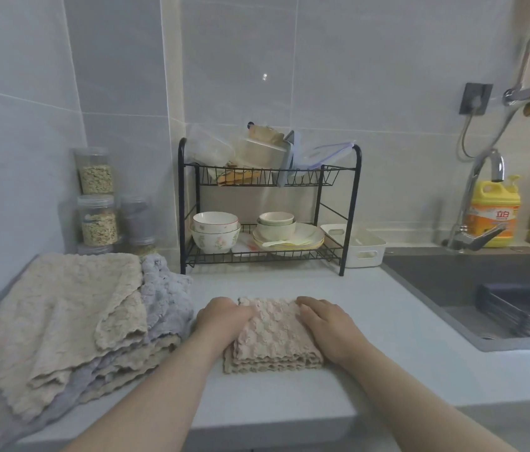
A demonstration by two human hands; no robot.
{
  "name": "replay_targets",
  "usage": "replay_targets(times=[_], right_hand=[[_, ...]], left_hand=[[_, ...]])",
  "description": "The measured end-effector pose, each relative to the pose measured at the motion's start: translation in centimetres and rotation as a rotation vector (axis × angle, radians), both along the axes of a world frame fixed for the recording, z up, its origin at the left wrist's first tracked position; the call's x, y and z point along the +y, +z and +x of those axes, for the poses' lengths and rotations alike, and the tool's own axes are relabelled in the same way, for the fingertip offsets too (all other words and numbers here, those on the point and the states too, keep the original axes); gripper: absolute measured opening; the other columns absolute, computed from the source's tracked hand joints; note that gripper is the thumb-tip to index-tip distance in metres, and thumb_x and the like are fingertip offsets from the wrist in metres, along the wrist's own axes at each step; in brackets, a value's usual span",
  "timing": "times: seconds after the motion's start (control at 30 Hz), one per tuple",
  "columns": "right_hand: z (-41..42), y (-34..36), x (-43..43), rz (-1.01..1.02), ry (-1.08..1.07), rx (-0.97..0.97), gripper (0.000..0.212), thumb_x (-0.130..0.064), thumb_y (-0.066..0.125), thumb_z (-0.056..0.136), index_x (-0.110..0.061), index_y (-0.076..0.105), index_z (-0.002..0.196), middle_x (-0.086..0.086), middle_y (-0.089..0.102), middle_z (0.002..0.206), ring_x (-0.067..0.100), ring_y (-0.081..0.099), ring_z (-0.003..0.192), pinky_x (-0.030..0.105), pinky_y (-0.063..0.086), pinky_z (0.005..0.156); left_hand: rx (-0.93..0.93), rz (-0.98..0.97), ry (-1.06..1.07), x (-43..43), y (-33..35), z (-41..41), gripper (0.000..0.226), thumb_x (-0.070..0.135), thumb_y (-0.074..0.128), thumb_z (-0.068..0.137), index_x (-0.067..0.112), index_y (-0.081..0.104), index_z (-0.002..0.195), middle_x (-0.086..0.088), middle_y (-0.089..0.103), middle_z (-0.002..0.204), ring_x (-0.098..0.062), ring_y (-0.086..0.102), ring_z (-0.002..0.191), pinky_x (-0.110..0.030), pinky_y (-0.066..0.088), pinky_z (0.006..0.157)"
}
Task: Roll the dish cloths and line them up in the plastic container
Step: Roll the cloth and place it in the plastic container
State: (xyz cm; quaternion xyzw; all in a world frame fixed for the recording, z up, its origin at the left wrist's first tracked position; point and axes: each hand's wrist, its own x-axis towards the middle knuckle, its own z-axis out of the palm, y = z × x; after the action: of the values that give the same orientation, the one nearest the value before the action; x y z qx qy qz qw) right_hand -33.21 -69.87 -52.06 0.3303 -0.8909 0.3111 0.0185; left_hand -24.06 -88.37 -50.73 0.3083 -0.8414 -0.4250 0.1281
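Pile (pixel 61 308) of unrolled cloths lay left of rack (pixel 268 203). Container (pixel 359 247) stood just right of rack. Folded cloth (pixel 273 337) lay flat in front of rack. Left hand (pixel 224 316) curled on its far left corner; right hand (pixel 325 321) pressed flat on right edge. Risk: one-sided grip starting roll crooked, likely coning; slack layers springing open.

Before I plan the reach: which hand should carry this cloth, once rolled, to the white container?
Probably the right hand: it rests on the cloth's right side, nearer the container standing right of the rack.
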Motion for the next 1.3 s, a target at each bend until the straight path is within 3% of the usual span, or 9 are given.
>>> replay_targets(times=[0.13, 0.37, 0.53, 0.7, 0.83, 0.9, 0.97, 1.13, 1.3], right_hand=[[-0.1, 0.0, 0.0, 0.017, -0.015, -0.010, 0.040, -0.040, 0.035, 0.099, -0.032, 0.048, 0.136, 0.000, 0.057, 0.131, 0.023, 0.045, 0.126, 0.036, 0.033, 0.105], [0.0, -0.3, 0.0, 0.131, -0.019, 0.063, 0.041, -0.050, 0.038, 0.093, -0.027, 0.059, 0.119, 0.001, 0.063, 0.115, 0.027, 0.050, 0.113, 0.039, 0.039, 0.096], [-0.2, -0.2, 0.1, 0.101, 0.000, 0.086, 0.061, -0.069, 0.025, 0.077, -0.014, 0.046, 0.059, -0.004, 0.049, 0.070, 0.024, 0.048, 0.080, 0.036, 0.038, 0.070], [-0.5, -0.3, 0.2, 0.027, 0.018, -0.018, 0.025, -0.035, 0.056, 0.075, -0.010, 0.058, 0.075, 0.000, 0.060, 0.077, 0.023, 0.054, 0.081, 0.033, 0.044, 0.074], [-0.1, 0.7, 1.4, -0.390, 0.040, -0.359, 0.007, -0.001, 0.052, 0.077, -0.004, 0.052, 0.070, 0.007, 0.048, 0.066, 0.016, 0.045, 0.062, 0.028, 0.037, 0.058], [0.0, 1.0, 1.6, -0.508, 0.019, -0.440, 0.008, 0.000, 0.053, 0.080, -0.003, 0.059, 0.077, 0.008, 0.057, 0.067, 0.018, 0.050, 0.061, 0.029, 0.039, 0.055], [-0.1, 1.2, 1.7, -0.587, 0.013, -0.498, 0.010, -0.007, 0.057, 0.081, -0.008, 0.066, 0.085, 0.004, 0.065, 0.071, 0.018, 0.057, 0.062, 0.028, 0.045, 0.056], [-1.1, 1.2, 2.1, -0.694, 0.104, -0.594, 0.037, -0.044, 0.063, 0.080, -0.008, 0.070, 0.090, 0.006, 0.073, 0.090, 0.019, 0.067, 0.083, 0.031, 0.051, 0.075], [-1.2, 0.7, 1.8, -0.671, 0.127, -0.614, 0.036, -0.022, 0.077, 0.067, -0.006, 0.070, 0.098, 0.012, 0.074, 0.096, 0.027, 0.071, 0.091, 0.035, 0.057, 0.079]], left_hand=[[0.185, 0.141, 0.011, -0.1, 1.3, -0.3, 0.032, 0.024, 0.062, 0.078, 0.016, 0.033, 0.066, -0.004, 0.034, 0.063, -0.018, 0.035, 0.061, -0.031, 0.025, 0.059], [0.056, -0.181, -0.049, -0.6, 0.5, 1.2, 0.015, 0.014, 0.055, 0.077, 0.014, 0.040, 0.081, 0.000, 0.044, 0.079, -0.016, 0.040, 0.067, -0.030, 0.031, 0.058], [0.087, -0.342, -0.135, -0.4, -1.2, 1.9, 0.064, 0.019, 0.052, 0.092, 0.018, 0.020, 0.147, -0.004, 0.026, 0.147, -0.020, 0.038, 0.126, -0.024, 0.032, 0.096], [0.046, -0.501, -0.239, -1.2, 0.8, 0.4, 0.078, 0.023, 0.058, 0.083, 0.020, 0.021, 0.151, 0.004, 0.016, 0.158, -0.015, 0.016, 0.145, -0.034, 0.020, 0.118], [-0.054, -0.067, -0.428, -0.7, 3.7, -2.7, 0.081, 0.031, 0.076, 0.072, 0.015, 0.040, 0.143, -0.002, 0.048, 0.140, -0.019, 0.048, 0.126, -0.029, 0.040, 0.099], [-0.158, 0.025, -0.498, -0.2, 3.7, -3.4, 0.052, 0.031, 0.079, 0.062, 0.009, 0.063, 0.106, -0.007, 0.066, 0.106, -0.019, 0.064, 0.094, -0.028, 0.048, 0.079], [-0.140, 0.042, -0.507, 0.0, 3.5, -3.6, 0.023, 0.024, 0.076, 0.063, 0.013, 0.060, 0.074, -0.005, 0.061, 0.075, -0.016, 0.058, 0.068, -0.024, 0.044, 0.064], [0.276, 0.664, -0.358, 0.4, 1.5, -2.5, 0.022, -0.001, 0.066, 0.081, 0.000, 0.063, 0.103, -0.025, 0.070, 0.099, -0.041, 0.067, 0.093, -0.049, 0.051, 0.088], [0.472, 0.744, -0.299, 1.5, -0.1, -1.7, 0.026, -0.005, 0.060, 0.084, 0.001, 0.058, 0.110, -0.023, 0.071, 0.100, -0.035, 0.070, 0.087, -0.040, 0.057, 0.074]])
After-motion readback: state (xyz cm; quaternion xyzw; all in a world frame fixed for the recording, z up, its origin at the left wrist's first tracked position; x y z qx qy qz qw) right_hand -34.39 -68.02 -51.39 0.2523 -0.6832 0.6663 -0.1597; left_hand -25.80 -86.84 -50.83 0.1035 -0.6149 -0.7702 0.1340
